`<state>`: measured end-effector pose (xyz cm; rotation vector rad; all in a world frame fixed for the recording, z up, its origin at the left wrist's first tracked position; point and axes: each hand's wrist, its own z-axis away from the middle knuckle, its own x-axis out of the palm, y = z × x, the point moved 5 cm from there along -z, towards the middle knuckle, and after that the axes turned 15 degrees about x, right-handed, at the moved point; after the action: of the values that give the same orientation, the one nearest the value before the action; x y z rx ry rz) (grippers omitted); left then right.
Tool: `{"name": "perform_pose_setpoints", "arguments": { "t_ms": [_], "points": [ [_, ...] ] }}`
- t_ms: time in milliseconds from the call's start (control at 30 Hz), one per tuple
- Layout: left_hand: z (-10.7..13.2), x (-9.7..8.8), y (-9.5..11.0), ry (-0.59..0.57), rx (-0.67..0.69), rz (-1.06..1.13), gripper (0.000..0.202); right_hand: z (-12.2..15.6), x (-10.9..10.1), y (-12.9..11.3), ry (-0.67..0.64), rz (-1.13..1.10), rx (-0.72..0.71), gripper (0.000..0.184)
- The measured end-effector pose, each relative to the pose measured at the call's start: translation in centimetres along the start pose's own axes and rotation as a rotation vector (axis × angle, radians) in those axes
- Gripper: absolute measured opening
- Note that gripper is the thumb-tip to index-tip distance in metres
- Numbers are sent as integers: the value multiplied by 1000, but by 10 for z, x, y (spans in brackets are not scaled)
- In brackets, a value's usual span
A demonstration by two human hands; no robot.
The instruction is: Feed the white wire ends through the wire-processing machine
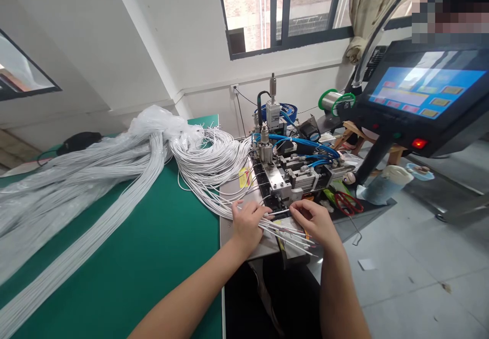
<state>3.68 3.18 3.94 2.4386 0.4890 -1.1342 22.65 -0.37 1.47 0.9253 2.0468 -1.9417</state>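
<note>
My left hand (249, 223) is closed over a bundle of white cables (284, 233) at the front of the machine. The cables' loose ends fan out to the right, below my right hand (311, 219). Between thumb and fingertips, my right hand pinches the end of a single white cable (280, 211), which runs across from my left hand. Just beyond both hands stands a bench machine (280, 176) with metal blocks and blue air hoses. A large coil of white cables (214, 163) lies to the left, with strands leading toward the machine and my left hand.
More long white cables (126, 196), partly under clear plastic (153, 120), lie on the green table (183, 267). A touchscreen panel (428, 92) stands at right. Red-handled scissors (346, 204) lie beside the machine, a wire spool (336, 100) behind. A blurred person is at upper right.
</note>
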Motion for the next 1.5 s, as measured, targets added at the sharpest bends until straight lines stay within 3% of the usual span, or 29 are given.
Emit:
{"name": "perform_pose_setpoints", "arguments": {
  "t_ms": [233,500,733,1000,1267,1500],
  "points": [
    [0,1,-1,-8,-17,-26,14,-12,7,14,-28,-88,20,25],
    [1,3,0,-76,14,-15,37,-19,20,28,-94,-217,82,26],
    [2,6,0,-105,24,-26,37,-20,24,30,-104,-274,92,24],
    [3,11,-2,-157,25,-28,39,-25,33,34,-207,-390,192,27],
    [3,12,-3,-156,35,-33,40,-23,41,40,-239,-589,370,27],
    [3,10,-2,-117,33,-27,35,-19,37,40,-227,-549,341,38]
  ]
}}
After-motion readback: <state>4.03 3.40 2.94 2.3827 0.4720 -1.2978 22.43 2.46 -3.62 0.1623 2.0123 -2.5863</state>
